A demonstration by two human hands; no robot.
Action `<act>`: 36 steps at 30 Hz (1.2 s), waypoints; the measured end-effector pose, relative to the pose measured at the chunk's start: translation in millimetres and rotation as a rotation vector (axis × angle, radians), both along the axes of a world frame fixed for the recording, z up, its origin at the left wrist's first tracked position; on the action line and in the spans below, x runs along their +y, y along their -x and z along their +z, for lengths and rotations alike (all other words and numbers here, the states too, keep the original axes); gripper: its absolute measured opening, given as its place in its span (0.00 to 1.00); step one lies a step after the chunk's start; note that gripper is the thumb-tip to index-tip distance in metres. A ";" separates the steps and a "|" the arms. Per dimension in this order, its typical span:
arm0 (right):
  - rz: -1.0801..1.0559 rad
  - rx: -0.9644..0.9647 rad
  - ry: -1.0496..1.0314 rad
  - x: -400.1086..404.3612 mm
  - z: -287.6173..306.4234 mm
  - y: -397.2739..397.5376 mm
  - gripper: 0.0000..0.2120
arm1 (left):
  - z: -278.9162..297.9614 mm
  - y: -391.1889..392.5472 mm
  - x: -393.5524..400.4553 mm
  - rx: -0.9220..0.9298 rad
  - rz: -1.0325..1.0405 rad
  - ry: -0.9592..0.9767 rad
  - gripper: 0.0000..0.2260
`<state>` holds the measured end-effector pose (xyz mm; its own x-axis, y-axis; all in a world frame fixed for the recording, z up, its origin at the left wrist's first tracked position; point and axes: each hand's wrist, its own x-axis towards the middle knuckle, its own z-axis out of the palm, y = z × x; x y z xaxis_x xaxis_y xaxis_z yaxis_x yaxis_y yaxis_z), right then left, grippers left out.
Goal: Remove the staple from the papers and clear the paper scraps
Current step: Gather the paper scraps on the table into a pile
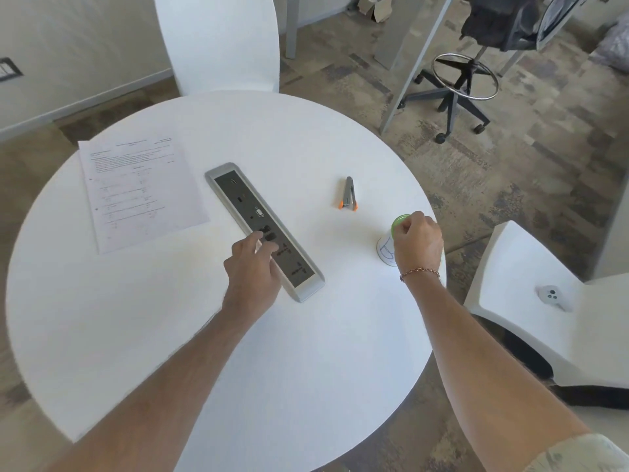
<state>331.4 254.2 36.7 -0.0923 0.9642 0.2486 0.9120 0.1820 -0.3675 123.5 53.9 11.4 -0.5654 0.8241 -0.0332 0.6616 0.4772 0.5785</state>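
Note:
Printed papers (139, 190) lie flat at the far left of the round white table (170, 318). A grey staple remover with orange grips (349, 195) rests right of centre, untouched. My left hand (253, 267) hovers over the near end of the table's socket panel, fingers loosely extended, holding nothing. My right hand (417, 241) is curled over the top of a white cup with a green rim (388, 248) near the table's right edge. The staple itself is too small to make out.
A grey and black socket panel (263, 229) runs diagonally across the table's middle. White chairs stand at the far side (221, 42) and at the right (531, 301), the latter bearing a small white controller (551, 296). A black office stool (466, 80) stands beyond.

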 end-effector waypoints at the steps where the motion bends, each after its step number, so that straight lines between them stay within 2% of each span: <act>1: 0.033 0.032 -0.008 -6.0 -1.8 5.3 0.05 | -0.8 5.2 -6.5 0.002 0.013 0.010 0.14; 6: 0.242 0.085 -0.028 -55.2 -21.4 43.1 0.05 | -8.2 36.0 -44.2 -0.002 0.109 0.063 0.14; 11: 0.384 0.076 0.004 -115.6 -41.8 82.5 0.11 | -11.2 58.3 -73.0 0.015 0.158 0.089 0.15; 16: 0.498 0.122 0.113 -168.1 -52.8 118.0 0.08 | -15.3 70.6 -95.6 0.021 0.166 0.089 0.14; 22: 0.667 0.014 0.276 -212.3 -71.2 146.7 0.08 | -21.2 80.8 -121.4 0.016 0.183 0.098 0.15; 28: 0.594 0.029 0.499 -242.9 -79.3 164.8 0.05 | -26.0 86.1 -142.2 0.019 0.186 0.098 0.15; 36: 0.470 0.061 0.506 -253.1 -76.4 180.5 0.06 | -26.3 88.5 -156.8 0.011 0.176 0.099 0.15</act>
